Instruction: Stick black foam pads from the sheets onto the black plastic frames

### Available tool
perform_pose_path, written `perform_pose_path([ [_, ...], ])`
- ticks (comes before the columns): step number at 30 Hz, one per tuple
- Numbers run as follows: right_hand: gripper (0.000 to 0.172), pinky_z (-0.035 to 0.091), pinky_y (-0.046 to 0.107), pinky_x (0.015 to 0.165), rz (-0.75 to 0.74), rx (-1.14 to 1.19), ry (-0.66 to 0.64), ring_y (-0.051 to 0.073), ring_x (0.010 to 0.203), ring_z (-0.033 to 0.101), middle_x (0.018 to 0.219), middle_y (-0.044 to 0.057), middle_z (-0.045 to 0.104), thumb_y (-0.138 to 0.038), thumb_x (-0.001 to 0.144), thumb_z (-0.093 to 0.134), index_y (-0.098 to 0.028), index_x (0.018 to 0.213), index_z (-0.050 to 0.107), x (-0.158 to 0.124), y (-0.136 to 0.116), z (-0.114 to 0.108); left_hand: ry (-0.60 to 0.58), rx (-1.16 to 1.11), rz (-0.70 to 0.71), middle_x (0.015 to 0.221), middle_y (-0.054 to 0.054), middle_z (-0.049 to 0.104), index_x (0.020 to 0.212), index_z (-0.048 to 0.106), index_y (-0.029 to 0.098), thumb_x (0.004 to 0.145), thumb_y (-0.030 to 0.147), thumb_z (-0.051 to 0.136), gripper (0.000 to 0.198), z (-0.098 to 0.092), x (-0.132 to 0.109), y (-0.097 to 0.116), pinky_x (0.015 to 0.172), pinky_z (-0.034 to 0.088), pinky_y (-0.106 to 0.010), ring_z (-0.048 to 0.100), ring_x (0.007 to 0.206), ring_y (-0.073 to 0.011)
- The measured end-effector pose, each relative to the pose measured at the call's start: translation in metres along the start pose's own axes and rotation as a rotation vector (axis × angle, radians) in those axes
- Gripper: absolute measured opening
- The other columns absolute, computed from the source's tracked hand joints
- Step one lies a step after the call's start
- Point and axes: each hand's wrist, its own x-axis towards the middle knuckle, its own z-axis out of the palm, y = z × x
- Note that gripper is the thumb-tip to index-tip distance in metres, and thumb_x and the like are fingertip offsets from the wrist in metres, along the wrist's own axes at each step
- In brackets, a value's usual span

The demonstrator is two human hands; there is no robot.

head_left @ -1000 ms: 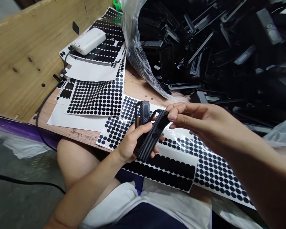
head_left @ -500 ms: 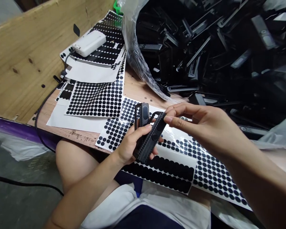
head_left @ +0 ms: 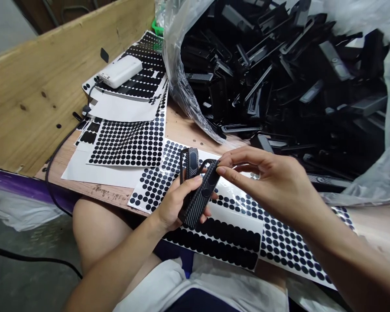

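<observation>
My left hand (head_left: 177, 201) is closed around two black carbon-pattern plastic parts (head_left: 198, 197), one upright behind the other, held over the table's front edge. My right hand (head_left: 266, 180) pinches the top end of the front part with thumb and forefinger. Under both hands lies a white sheet of black round stickers (head_left: 281, 242), with a sheet of long oval black stickers (head_left: 221, 238) on top of it.
A clear plastic bag (head_left: 182, 82) spills a big heap of black plastic parts (head_left: 279, 82) across the right of the wooden table (head_left: 185, 125). More sticker sheets (head_left: 130, 138) lie at left, a white power bank (head_left: 120, 71) with a cable on them. A wooden board (head_left: 35, 82) walls the left side.
The hands and the held parts have shifted slightly left and down in view as the head moved; the right fingers stay pinched on the top of the front part.
</observation>
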Motion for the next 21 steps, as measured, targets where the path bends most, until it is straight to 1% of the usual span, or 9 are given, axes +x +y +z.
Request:
perform_pose_path([
  [2,0.020,0.057,0.048,0.085,-0.057,-0.078,0.032,0.030,0.093,0.070,0.099,0.008,0.074,-0.045,0.092,0.069,-0.026,0.086,0.073,-0.003,-0.001,0.003,0.010,0.014,0.013,0.079,-0.007,0.073,0.108,0.059,0.013,0.081,0.054,0.078,0.053,0.002,-0.001,0.001,0.040,0.053,-0.021,0.067,0.050,-0.0146],
  [4,0.016,0.055,0.053,0.094,-0.132,-0.185,0.142,0.034,0.111,0.066,0.121,0.013,0.068,-0.040,0.091,0.069,-0.025,0.091,0.074,-0.006,-0.003,0.007,0.032,0.040,0.033,0.081,-0.007,0.073,0.115,0.057,0.014,0.079,0.054,0.080,0.059,0.003,-0.003,0.002,0.042,0.054,-0.021,0.067,0.051,-0.0142],
  [6,0.023,0.052,0.055,0.099,-0.185,-0.254,0.241,0.038,0.126,0.058,0.139,0.016,0.058,-0.040,0.090,0.070,-0.025,0.107,0.073,-0.009,-0.005,0.011,0.055,0.090,0.051,0.082,-0.005,0.072,0.123,0.054,0.015,0.078,0.050,0.083,0.064,0.005,-0.004,0.003,0.043,0.054,-0.020,0.067,0.052,-0.0138],
  [7,0.032,0.053,0.055,0.099,-0.189,-0.249,0.234,0.037,0.128,0.057,0.141,0.016,0.056,-0.041,0.090,0.070,-0.025,0.117,0.071,-0.009,-0.005,0.013,0.062,0.120,0.059,0.082,-0.004,0.072,0.125,0.053,0.016,0.078,0.048,0.084,0.065,0.006,-0.005,0.003,0.043,0.054,-0.020,0.067,0.051,-0.0136],
  [10,0.046,0.056,0.052,0.092,-0.088,-0.148,0.082,0.033,0.117,0.064,0.130,0.014,0.067,-0.053,0.093,0.065,-0.024,0.129,0.065,-0.005,0.008,0.009,0.058,0.194,0.069,0.083,-0.004,0.072,0.124,0.053,0.015,0.078,0.044,0.085,0.063,0.007,-0.006,0.004,0.043,0.055,-0.020,0.067,0.051,-0.0131],
  [12,0.050,0.055,0.054,0.092,0.052,-0.209,0.153,0.033,0.111,0.066,0.124,0.014,0.071,-0.061,0.096,0.055,-0.022,0.125,0.067,-0.001,0.031,-0.001,0.051,0.213,0.072,0.084,-0.005,0.072,0.120,0.055,0.015,0.078,0.045,0.084,0.059,0.008,-0.007,0.005,0.044,0.056,-0.021,0.067,0.052,-0.0131],
  [15,0.061,0.047,0.065,0.093,0.244,-0.568,0.422,0.044,0.115,0.059,0.118,0.022,0.070,-0.072,0.090,0.055,-0.017,0.112,0.071,0.003,0.078,-0.022,0.050,0.171,0.094,0.084,-0.005,0.072,0.113,0.060,0.013,0.080,0.048,0.082,0.053,0.010,-0.007,0.006,0.047,0.058,-0.022,0.067,0.056,-0.0133],
  [18,0.066,0.047,0.067,0.087,0.335,-0.720,0.367,0.048,0.104,0.062,0.098,0.023,0.073,-0.078,0.078,0.064,-0.016,0.096,0.074,-0.002,0.112,-0.041,0.078,0.067,0.120,0.088,-0.006,0.070,0.104,0.065,0.011,0.081,0.054,0.080,0.051,0.011,-0.005,0.008,0.050,0.061,-0.023,0.067,0.061,-0.0125],
  [21,0.056,0.052,0.059,0.080,0.369,-0.576,0.356,0.041,0.088,0.068,0.090,0.015,0.075,-0.069,0.079,0.069,-0.021,0.106,0.074,-0.011,0.105,-0.052,0.104,-0.008,0.138,0.091,-0.005,0.069,0.101,0.067,0.010,0.081,0.055,0.080,0.051,0.011,-0.002,0.009,0.051,0.063,-0.023,0.067,0.066,-0.0123],
])
